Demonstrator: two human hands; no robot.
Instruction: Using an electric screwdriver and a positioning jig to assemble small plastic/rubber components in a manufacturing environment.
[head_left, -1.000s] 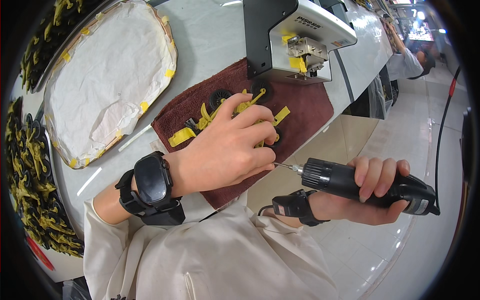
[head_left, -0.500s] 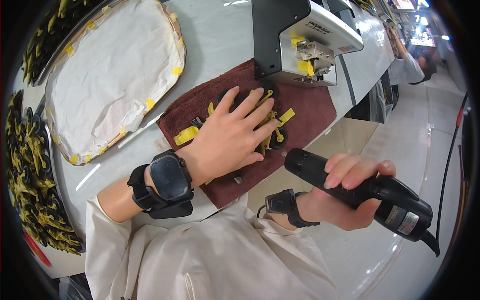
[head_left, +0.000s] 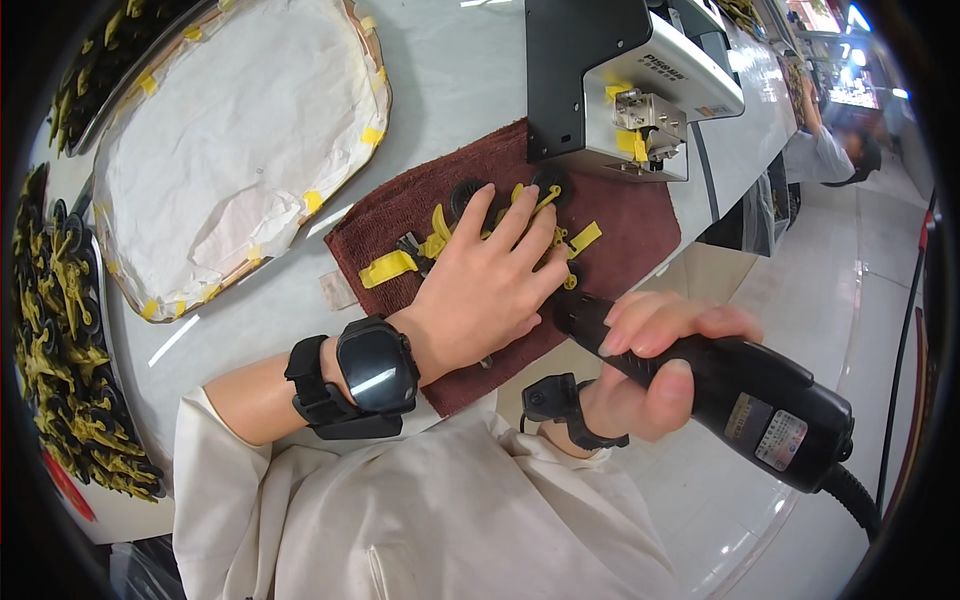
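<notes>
Pale and glossy, the desk (head_left: 440, 70) fills the upper half of the frame, with a tiled floor showing at the right and another person's sleeve far off in the upper right corner. At centre lies a dark red towel (head_left: 640, 225), and on it sits a cluster of black and yellow parts (head_left: 440, 240). Pressing flat on those parts is the left hand (head_left: 490, 290), its fingers spread wide and holding nothing; a black watch (head_left: 375, 365) is strapped to that wrist. Just right of it, at lower right of the frame, the right hand (head_left: 650, 370) has its fingers wrapped around a black power screwdriver (head_left: 740, 395), whose front end points toward the left hand's fingertips; its tip is hidden. Behind the towel, at top centre, stands a grey and black machine (head_left: 610, 85). A paper-lined tray (head_left: 230, 140) lies at upper left, and heaps of black and yellow parts (head_left: 60, 330) line the left edge.
</notes>
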